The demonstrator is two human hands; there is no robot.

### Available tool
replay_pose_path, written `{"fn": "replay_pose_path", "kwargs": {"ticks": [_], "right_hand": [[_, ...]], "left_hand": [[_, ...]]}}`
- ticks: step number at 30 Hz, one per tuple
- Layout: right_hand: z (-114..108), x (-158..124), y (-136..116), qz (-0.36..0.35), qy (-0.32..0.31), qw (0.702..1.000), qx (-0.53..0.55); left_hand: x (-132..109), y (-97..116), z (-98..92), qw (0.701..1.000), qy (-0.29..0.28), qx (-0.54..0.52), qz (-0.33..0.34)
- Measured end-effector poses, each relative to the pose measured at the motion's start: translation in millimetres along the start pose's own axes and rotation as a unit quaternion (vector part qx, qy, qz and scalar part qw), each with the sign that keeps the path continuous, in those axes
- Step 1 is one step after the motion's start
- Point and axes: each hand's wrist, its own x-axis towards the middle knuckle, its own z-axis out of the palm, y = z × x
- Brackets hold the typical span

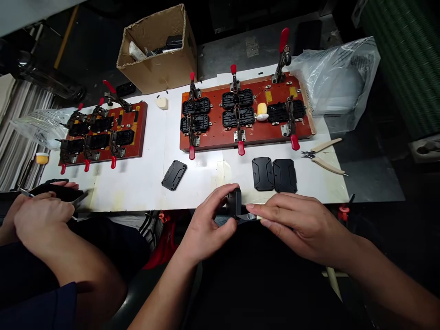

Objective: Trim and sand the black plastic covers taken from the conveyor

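Between the thumb and fingers of my left hand (211,224), a black plastic cover (235,201) is held on edge, just over the table's front edge. My right hand (297,222) pinches a small knife (248,217) with a pale handle. Its blade points left and lies against or very close to the cover's lower edge; exact contact is hard to see. Two similar black covers (274,175) lie side by side on the white table, beyond my right hand. Another black cover (174,175) lies alone, beyond my left hand.
A red-brown fixture board (213,143) with red-handled toggle clamps holds several black parts. Cream-handled nippers (326,156) lie at right near a plastic bag (340,82). A cardboard box (158,73) stands behind. At left, a co-worker's hands (44,213) work near a second fixture board (140,133).
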Motion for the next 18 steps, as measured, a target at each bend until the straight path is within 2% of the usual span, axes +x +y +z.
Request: {"fn": "replay_pose_path", "kwargs": {"ticks": [7,13,15,18], "right_hand": [[1.5,-1.6,8.1,0.013,-0.004,1.0,-0.027],[-7.1,3.8,33.7,0.171,0.046,0.972,-0.153],[-8.7,3.6,35.8,0.199,0.047,0.97,-0.132],[-1.6,-0.1,27.6,0.212,0.04,0.976,-0.033]], "left_hand": [[0.3,-0.1,1.3,1.0,-0.011,0.001,-0.009],[-1.3,4.0,3.9,0.998,-0.058,-0.01,0.013],[-1.8,5.0,5.1,0.998,-0.058,-0.026,0.009],[-1.6,5.3,8.6,0.996,-0.052,-0.075,-0.006]]}}
